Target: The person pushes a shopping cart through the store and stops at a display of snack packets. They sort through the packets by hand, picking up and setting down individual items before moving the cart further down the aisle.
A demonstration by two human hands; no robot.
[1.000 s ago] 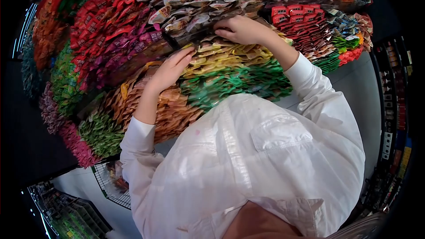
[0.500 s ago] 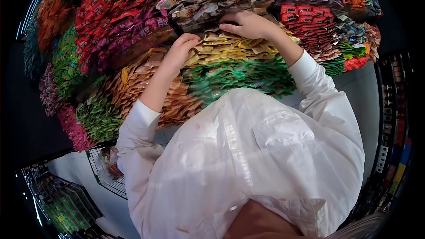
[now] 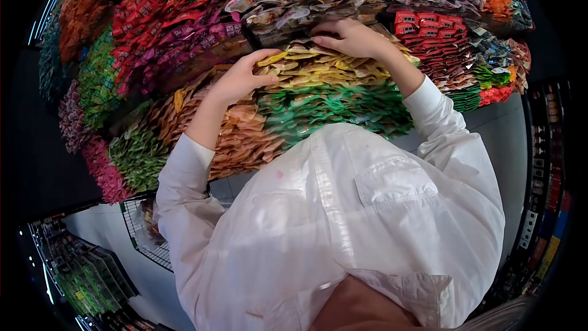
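Note:
Rows of yellow packets (image 3: pixel 331 68) lie in the middle of the packed display. My left hand (image 3: pixel 245 76) is at their left end, thumb and fingers spread apart, with nothing held between them. At the back edge of the same packets, my right hand (image 3: pixel 350 37) rests with its thumb and fingers apart, beside a dark divider. I see nothing held in it, though its fingertips are partly hidden. Green packets (image 3: pixel 337 107) lie nearer to me, and orange-brown packets (image 3: pixel 242 135) are below my left hand.
Brown-and-white packets (image 3: pixel 312 0) fill the section behind the hands. Red packets (image 3: pixel 429 24) lie to the right, purple ones (image 3: pixel 202 40) to the left. A wire basket (image 3: pixel 160 256) with bagged goods stands at lower left. Shelves (image 3: pixel 551 178) line the right side.
My left hand has opened, its thumb moving away from the fingers and down over the packets. My right hand has barely moved. The whole view has shifted slightly.

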